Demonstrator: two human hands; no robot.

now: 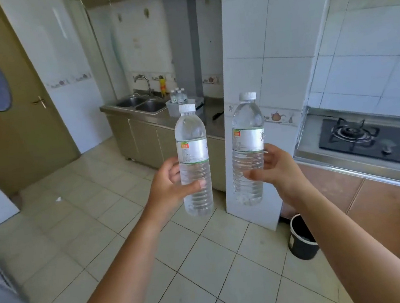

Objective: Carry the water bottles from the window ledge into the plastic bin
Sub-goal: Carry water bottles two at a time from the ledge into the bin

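Note:
I hold two clear water bottles upright in front of me, each with a white cap and a silver label. My left hand [169,180] grips the left bottle [192,149] around its lower half. My right hand [275,167] grips the right bottle [247,135] the same way. Far ahead, a pale plastic bin [176,109] stands on the steel counter beside the sink, with several more bottles [179,95] standing in it. The window ledge is out of view.
A double steel sink [141,103] with a tap is left of the bin. A white tiled pillar [259,68] stands to the right ahead, a black bucket [301,237] at its foot. A gas hob [379,139] lies on the right counter. A brown door [21,123] is on the left. Tiled floor stretches ahead.

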